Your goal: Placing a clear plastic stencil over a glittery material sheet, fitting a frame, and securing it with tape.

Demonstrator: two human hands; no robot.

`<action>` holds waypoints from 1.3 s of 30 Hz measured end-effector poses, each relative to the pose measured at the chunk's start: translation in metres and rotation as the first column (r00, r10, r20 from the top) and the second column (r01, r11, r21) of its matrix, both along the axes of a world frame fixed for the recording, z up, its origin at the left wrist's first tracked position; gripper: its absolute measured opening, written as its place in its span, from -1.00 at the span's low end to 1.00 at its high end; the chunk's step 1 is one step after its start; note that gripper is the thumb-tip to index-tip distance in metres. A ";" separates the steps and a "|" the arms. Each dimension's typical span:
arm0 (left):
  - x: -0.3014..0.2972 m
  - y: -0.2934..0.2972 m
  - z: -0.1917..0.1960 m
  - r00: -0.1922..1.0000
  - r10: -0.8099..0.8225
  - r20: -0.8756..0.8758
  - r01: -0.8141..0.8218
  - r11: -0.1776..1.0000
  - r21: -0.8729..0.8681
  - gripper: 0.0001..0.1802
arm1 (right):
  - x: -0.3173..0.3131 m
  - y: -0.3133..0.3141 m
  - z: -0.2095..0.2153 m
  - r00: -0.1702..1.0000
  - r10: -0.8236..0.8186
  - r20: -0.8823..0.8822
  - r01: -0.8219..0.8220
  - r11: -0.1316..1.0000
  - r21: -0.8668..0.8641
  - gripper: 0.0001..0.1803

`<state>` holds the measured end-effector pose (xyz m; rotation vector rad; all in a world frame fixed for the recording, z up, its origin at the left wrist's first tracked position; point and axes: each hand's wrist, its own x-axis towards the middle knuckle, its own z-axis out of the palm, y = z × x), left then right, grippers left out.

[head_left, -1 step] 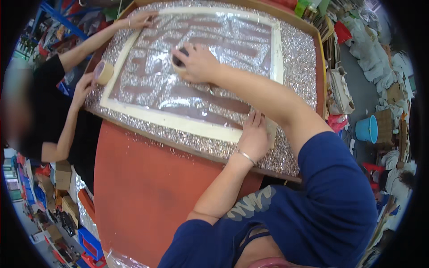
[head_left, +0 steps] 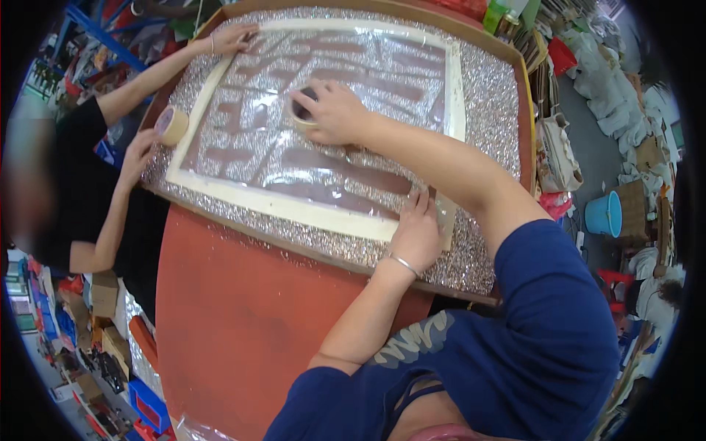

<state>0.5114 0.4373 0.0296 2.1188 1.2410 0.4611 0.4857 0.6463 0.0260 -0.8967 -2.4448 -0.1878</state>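
Your R hand (head_left: 334,110) has its grip clamped on the tape roll (head_left: 303,112); L hand (head_left: 418,234) lies flat, fingers apart, on the glitter panel (head_left: 485,110). Keep L pressure firm, pull tape straight along the cream border (head_left: 294,209).

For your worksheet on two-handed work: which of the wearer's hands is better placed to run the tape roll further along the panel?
Right. The right hand already grips the tape roll over the plastic-covered panel. The left hand lies flat at the panel's near corner, apparently steadying it.

head-worn fisheye view, looking steeply down, close over glittery framed panel (head_left: 485,95)
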 end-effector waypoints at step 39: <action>0.013 -0.008 0.011 0.995 0.040 -0.093 -0.047 0.997 -0.069 -0.20 | 0.194 0.054 0.013 0.800 -0.572 0.183 0.582 0.813 0.000 -0.19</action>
